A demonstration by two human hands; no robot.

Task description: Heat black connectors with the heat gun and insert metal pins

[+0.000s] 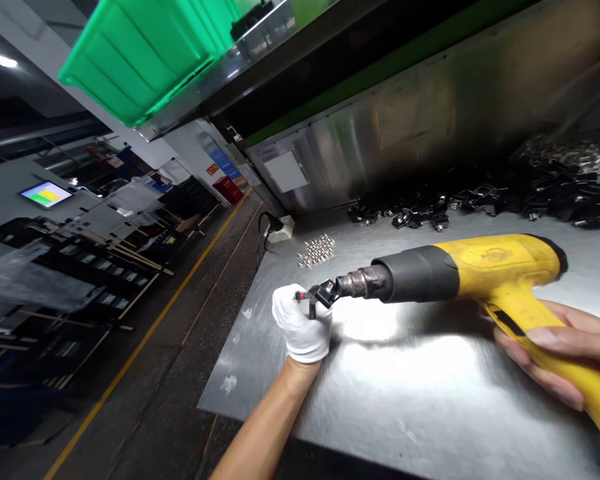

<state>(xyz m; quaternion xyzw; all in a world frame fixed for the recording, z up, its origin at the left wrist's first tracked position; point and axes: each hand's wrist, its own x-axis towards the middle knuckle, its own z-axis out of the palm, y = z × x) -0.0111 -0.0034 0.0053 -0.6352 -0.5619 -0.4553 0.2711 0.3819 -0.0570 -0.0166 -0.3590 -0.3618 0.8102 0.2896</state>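
My left hand (300, 327), in a white glove, is closed round a small pair of pliers (312, 308) with red-and-black handles; the glove hides most of them. At the jaws sits a small black part (326, 293) with a shiny metal spot, and I cannot tell exactly how it is gripped. My bare right hand (555, 340) wraps round the handle of a yellow heat gun (500, 263). Its stepped metal nozzle (363, 283) points left, right up against the black part; whether they touch is unclear.
Small metal pieces (317, 251) lie grouped on the steel table (405, 413). Black parts (540, 197) are heaped along the back, with a clear plastic bag (575, 127) behind. A power strip (280, 230) stands at the back left corner. A green bin (145, 60) sits on the overhead shelf.
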